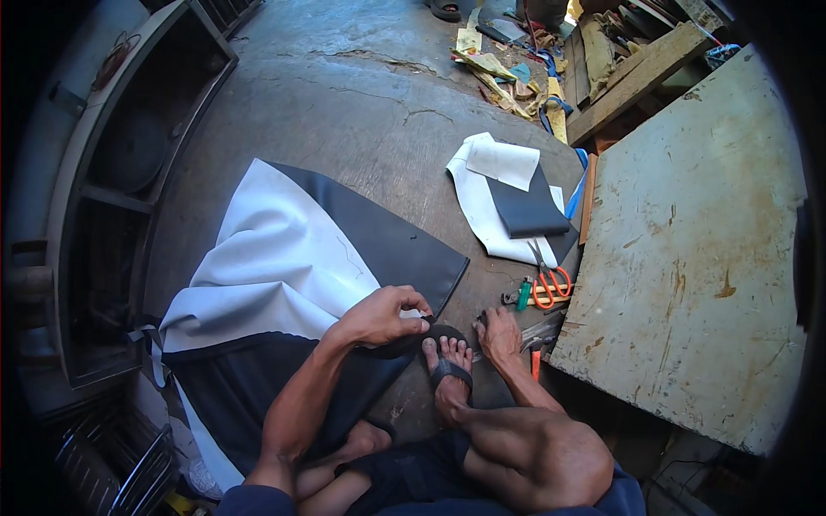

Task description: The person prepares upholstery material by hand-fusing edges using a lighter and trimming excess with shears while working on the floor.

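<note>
Black-and-white sheet (288,288) spread on floor (353,129); left hand (383,316) at its edge and right hand (501,335) beside sandalled foot (452,396) both seen part-curled, any hold indiscernible; sheet could be creased if tugged while trodden on.

Covered, cut-off and indistinct parts
Whatever lay between the fingertips of the left hand (387,314) was hidden; the dark bit (481,318) at the fingertips of the right hand (501,334) was too small to tell; the foot (451,400) covered much of its sandal (449,371); at the far edge a dark shoe (446,11) was cut off; inside the left cabinet (116,198) a round thing (136,148) blurred into shadow; near left, a metal rack (116,464) faded into darkness
</note>
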Demonstrator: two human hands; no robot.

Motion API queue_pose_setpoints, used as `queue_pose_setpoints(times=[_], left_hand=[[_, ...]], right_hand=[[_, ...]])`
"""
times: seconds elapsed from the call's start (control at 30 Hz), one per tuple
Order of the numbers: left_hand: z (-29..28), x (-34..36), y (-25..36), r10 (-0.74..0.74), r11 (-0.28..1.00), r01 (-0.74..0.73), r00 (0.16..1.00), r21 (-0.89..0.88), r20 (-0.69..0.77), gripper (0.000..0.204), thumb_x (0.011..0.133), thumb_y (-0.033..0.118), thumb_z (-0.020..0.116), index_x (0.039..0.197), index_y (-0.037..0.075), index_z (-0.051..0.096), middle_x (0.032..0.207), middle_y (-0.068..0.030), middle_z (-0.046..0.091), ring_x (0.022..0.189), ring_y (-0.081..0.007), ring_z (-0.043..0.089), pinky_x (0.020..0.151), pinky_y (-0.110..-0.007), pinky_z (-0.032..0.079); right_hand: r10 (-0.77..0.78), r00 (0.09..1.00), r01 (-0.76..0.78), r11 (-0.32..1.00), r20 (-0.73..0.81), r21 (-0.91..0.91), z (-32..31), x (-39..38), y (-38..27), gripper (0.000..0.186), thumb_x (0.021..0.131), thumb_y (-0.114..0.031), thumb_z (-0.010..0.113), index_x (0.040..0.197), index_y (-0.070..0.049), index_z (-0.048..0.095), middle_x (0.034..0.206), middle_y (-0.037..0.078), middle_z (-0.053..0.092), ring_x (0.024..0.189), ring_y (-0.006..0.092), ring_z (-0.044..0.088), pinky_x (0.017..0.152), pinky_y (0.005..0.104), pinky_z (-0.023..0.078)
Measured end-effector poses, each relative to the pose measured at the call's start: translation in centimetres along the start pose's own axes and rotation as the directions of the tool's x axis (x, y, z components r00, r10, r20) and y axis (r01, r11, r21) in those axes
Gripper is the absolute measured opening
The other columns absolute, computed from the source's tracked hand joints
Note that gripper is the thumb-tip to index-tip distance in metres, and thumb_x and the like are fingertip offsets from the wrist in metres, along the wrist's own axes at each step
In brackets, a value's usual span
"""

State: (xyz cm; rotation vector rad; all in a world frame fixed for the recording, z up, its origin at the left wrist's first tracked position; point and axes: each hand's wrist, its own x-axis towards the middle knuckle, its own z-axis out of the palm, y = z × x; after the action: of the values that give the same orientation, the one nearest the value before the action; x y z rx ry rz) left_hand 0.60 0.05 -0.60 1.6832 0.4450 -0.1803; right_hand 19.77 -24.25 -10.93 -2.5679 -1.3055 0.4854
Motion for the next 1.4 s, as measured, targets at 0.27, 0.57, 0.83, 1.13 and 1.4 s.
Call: queue_pose_setpoints(times=[0.27,0.57,0.83,1.13,1.4], left_hand=[[-0.1,-0.4,-0.5,-0.006,0.998,0.003,0.999,-0.067,-0.05,0.03,0.087,0.025,0.077,0.106,0.002,0.072,0.099,-0.0082,0.061,0.095,-0.0203,0.058,0.085,-0.033,0.044],[0.7,-0.1,-0.8,-0.055,0.994,0.046,0.994,-0.099,-0.093,0.026,0.087,0.022,0.077,0.102,0.002,0.072,0.098,-0.0072,0.061,0.094,-0.0184,0.057,0.085,-0.031,0.044],[1.0,0.2,-0.5,-0.075,0.992,0.065,0.993,-0.11,-0.088,0.026,0.087,0.022,0.077,0.102,0.002,0.072,0.098,-0.0067,0.06,0.092,-0.0178,0.056,0.083,-0.031,0.044],[1.3,0.4,-0.9,-0.106,0.986,0.082,0.981,-0.148,-0.165,0.032,0.085,0.027,0.074,0.105,0.002,0.073,0.103,-0.0114,0.064,0.094,-0.0236,0.063,0.086,-0.034,0.049],[1.2,0.4,-0.7,-0.081,0.985,0.041,0.968,-0.168,-0.238,0.032,0.084,0.027,0.074,0.105,0.003,0.074,0.1,-0.0105,0.063,0.092,-0.0229,0.062,0.084,-0.033,0.048]], right_hand=[[-0.002,0.995,-0.023,0.968,0.1,0.25,2.6,1.2,1.0,0.022,0.084,-0.02,0.074,0.092,-0.003,0.064,0.098,0.019,0.065,0.095,0.0394,0.063,0.08,0.0493,0.051],[0.004,1.0,0.001,0.983,-0.028,0.184,3.7,1.6,-0.4,0.033,0.084,-0.022,0.075,0.11,-0.005,0.064,0.097,0.016,0.064,0.097,0.0372,0.062,0.084,0.0466,0.05],[0.04,0.989,-0.102,0.881,0.143,0.463,3.6,2.2,-0.5,0.026,0.09,-0.023,0.074,0.105,-0.002,0.069,0.103,0.014,0.069,0.091,0.0293,0.069,0.076,0.04,0.055],[-0.1,0.87,-0.491,-0.236,0.482,0.838,-4.0,4.1,-7.1,0.019,0.099,-0.01,0.069,0.115,0.0,0.066,0.103,0.01,0.07,0.088,0.017,0.069,0.08,0.0315,0.059],[-0.121,0.923,-0.382,-0.2,0.364,0.902,-4.6,4.3,-8.7,0.02,0.095,-0.005,0.071,0.113,0.0,0.067,0.096,0.01,0.071,0.082,0.0174,0.07,0.073,0.0304,0.058]])
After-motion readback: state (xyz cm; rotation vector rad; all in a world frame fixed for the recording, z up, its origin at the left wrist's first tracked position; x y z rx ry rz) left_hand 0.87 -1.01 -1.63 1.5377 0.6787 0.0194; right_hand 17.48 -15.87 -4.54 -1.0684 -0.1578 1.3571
